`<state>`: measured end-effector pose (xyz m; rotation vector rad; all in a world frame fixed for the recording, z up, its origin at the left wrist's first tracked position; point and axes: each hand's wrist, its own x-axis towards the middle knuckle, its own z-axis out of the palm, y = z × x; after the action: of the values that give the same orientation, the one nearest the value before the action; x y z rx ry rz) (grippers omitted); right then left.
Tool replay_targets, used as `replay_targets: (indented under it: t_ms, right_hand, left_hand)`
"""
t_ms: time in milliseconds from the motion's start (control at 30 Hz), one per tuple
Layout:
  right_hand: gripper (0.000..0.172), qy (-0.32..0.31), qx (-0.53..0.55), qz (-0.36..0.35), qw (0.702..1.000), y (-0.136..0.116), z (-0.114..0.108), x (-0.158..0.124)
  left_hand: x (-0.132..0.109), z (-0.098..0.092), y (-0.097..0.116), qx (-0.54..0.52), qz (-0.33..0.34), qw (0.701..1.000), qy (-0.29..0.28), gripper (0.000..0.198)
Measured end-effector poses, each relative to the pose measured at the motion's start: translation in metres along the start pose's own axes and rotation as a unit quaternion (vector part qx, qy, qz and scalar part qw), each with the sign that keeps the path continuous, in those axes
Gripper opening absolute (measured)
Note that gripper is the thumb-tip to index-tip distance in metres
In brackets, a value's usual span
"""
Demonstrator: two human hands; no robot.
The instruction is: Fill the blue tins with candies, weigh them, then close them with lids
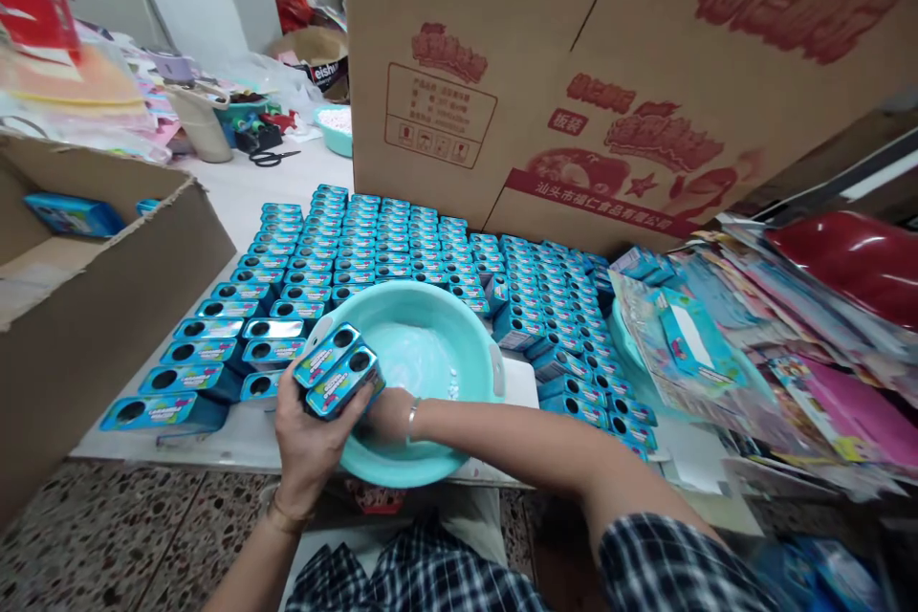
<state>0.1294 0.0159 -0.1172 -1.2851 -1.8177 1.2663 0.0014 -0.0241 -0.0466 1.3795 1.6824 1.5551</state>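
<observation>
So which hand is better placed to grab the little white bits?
Probably the right hand: it reaches over the basin, nearer the white bits; the left hand holds two blue boxes.

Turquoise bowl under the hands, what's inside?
Small white pieces lie in the bowl; the right hand is inside too. The left hand and its boxes hide what the right touches.

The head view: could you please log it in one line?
Left hand: holding two boxes | Right hand: in basin, grip hidden | Table: more boxes in rows
</observation>
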Motion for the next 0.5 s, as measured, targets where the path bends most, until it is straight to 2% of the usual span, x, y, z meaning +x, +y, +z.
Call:
replay_targets:
  t_ms: [67,133,200,267,300,367,433,500]
  right_hand:
    - [0.032,-0.078,-0.064,0.007,0.995,0.002,-0.021,-0.022]
    - [0.032,-0.160,-0.195,0.036,0.967,0.000,-0.054,-0.034]
    - [0.028,-0.127,-0.252,0.046,0.958,-0.005,-0.086,-0.031]
    - [0.017,-0.068,-0.260,0.040,0.962,-0.012,-0.103,-0.018]
    - [0.011,-0.046,-0.259,0.037,0.964,-0.015,-0.105,-0.011]
    - [0.015,-0.041,-0.261,0.027,0.964,-0.018,-0.098,0.002]
    - [0.028,-0.083,-0.277,0.012,0.957,-0.019,-0.080,0.006]
    - [0.028,-0.151,-0.315,0.001,0.937,-0.018,-0.064,0.001]
  left_hand:
    - [0.004,-0.001,0.000,0.010,0.004,0.999,-0.030,0.074]
    - [0.010,-0.003,-0.001,0.037,0.016,0.997,-0.065,0.075]
    - [0.016,-0.005,0.000,0.065,0.026,0.994,-0.090,0.076]
    - [0.019,-0.005,0.002,0.077,0.030,0.992,-0.100,0.076]
    - [0.019,-0.005,0.003,0.075,0.029,0.991,-0.102,0.077]
    - [0.017,-0.004,0.006,0.064,0.027,0.993,-0.097,0.078]
    - [0.013,-0.003,0.008,0.052,0.024,0.995,-0.084,0.079]
    - [0.006,-0.004,0.009,0.046,0.015,0.996,-0.070,0.080]
